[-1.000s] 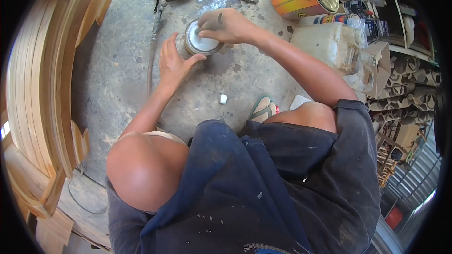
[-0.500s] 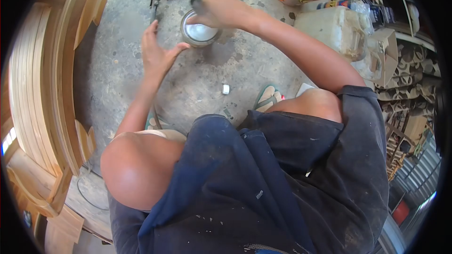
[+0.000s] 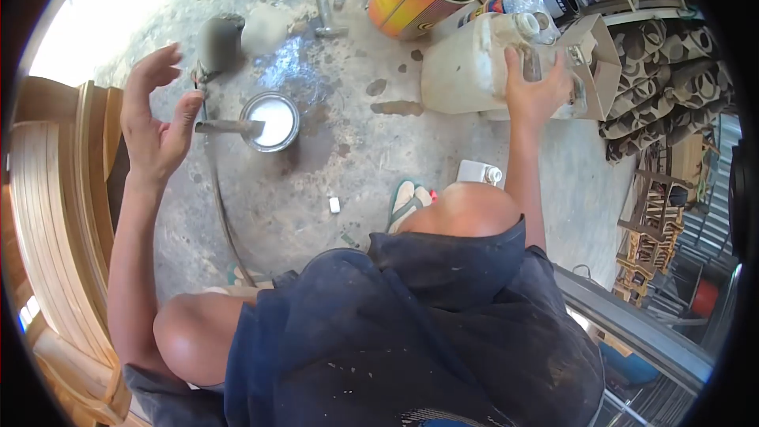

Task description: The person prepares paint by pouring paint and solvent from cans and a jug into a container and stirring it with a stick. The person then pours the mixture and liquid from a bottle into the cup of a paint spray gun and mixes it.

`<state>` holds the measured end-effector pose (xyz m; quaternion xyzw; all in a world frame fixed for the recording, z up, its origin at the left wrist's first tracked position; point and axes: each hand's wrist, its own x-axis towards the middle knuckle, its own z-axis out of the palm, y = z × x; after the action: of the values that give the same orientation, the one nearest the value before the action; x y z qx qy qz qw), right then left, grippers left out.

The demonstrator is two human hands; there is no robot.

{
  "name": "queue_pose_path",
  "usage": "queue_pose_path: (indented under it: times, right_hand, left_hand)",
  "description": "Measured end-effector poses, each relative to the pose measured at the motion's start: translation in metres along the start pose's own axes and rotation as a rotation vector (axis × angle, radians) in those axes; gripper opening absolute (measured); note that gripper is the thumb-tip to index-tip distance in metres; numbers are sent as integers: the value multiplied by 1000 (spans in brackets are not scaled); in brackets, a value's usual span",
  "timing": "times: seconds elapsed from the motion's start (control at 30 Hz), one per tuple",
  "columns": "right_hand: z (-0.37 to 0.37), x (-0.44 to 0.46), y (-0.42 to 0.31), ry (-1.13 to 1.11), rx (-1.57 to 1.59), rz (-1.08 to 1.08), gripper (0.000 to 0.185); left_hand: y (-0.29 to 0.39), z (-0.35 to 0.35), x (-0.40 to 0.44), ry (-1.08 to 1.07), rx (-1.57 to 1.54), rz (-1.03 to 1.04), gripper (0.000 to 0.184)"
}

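Dark blue cloth fills the nearest part of the view: the person's shirt (image 3: 411, 332), flecked with pale marks. Just past the knees, on the concrete floor (image 3: 364, 178), are a sandal (image 3: 407, 204), a small white cap (image 3: 334, 205) and a white bottle (image 3: 474, 170) beside the right knee.

Farther out, the tin (image 3: 271, 149) sits on the floor with something white inside, and a grey stick (image 3: 221, 126) reaches over its rim toward the left. A hose (image 3: 220, 202) runs past on that side. The left hand (image 3: 158, 122) hangs beyond the stick's outer end, fingers spread and loosely bent, holding nothing.

The right hand (image 3: 538, 95) is well over on the other side, thumb and fingers parted, at the neck-and-handle end of the big cloudy jug (image 3: 455, 75). (Whether skin meets plastic there, I cannot tell.) The jug's body stretches leftward from that hand, its length running across the view toward the tin, with bare floor between. The right hand is by far the nearer to the jug; the left is nearer to the tin.

Beyond stand a dark pot (image 3: 219, 43) and an orange bucket (image 3: 403, 4), with a hammer (image 3: 322, 4) lying between them.
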<state>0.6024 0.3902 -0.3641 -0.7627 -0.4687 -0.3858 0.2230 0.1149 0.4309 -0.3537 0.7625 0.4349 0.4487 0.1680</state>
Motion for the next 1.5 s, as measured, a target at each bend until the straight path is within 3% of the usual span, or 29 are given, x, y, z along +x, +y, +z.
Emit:
queue_pose_path:
  times: [0.03, 0.1, 0.17, 0.27, 0.33, 0.43, 0.53, 0.63, 0.77, 0.8, 0.93, 1.1, 1.27, 1.5]
  right_hand:
    - [3, -4, 4, 5, 0, 8, 64]
    - [7, -12, 5, -255, 490, 384, 57]
    - [9, -15, 11, -242, 535, 425, 54]
    - [18, -11, 6, -184, 697, 515, 46]
    - [18, -6, 4, -197, 753, 484, 44]
    - [6, -7, 10, -246, 850, 400, 38]
    - [-7, 3, 9, -338, 900, 295, 36]
    - [-17, 12, 5, -488, 910, 209, 33]
    - [-31, 20, 4, -654, 887, -77, 36]
    - [-34, 22, 1, -658, 887, -87, 36]
    - [-48, 17, -19, -871, 1024, -175, 36]
    - [-65, 15, -53, -999, 1068, -381, 34]
    - [-82, 13, -93, -991, 1088, -604, 31]
    - [-87, 16, -125, -1115, 981, -659, 30]
  left_hand:
    - [13, 3, 12, -126, -24, 10, 55]
    - [38, 17, 30, -383, -69, 26, 45]
    - [60, 43, 43, -484, -136, 89, 32]
    - [71, 85, 53, -708, -13, 148, 37]
    - [72, 121, 51, -713, 20, 190, 45]
    - [74, 181, 47, -621, -141, -39, 53]
    - [80, 248, 32, -315, -334, -245, 69]
    - [84, 288, 4, -84, -379, -383, 68]
    - [77, 325, -34, 213, -777, -620, 59]
    - [72, 328, -41, 222, -779, -624, 59]
    - [50, 323, -73, 285, -1269, -801, 54]
    - [66, 299, -97, 371, -1289, -753, 51]
    - [72, 300, -119, 518, -1290, -835, 50]
    - [77, 308, -125, 703, -1459, -939, 49]
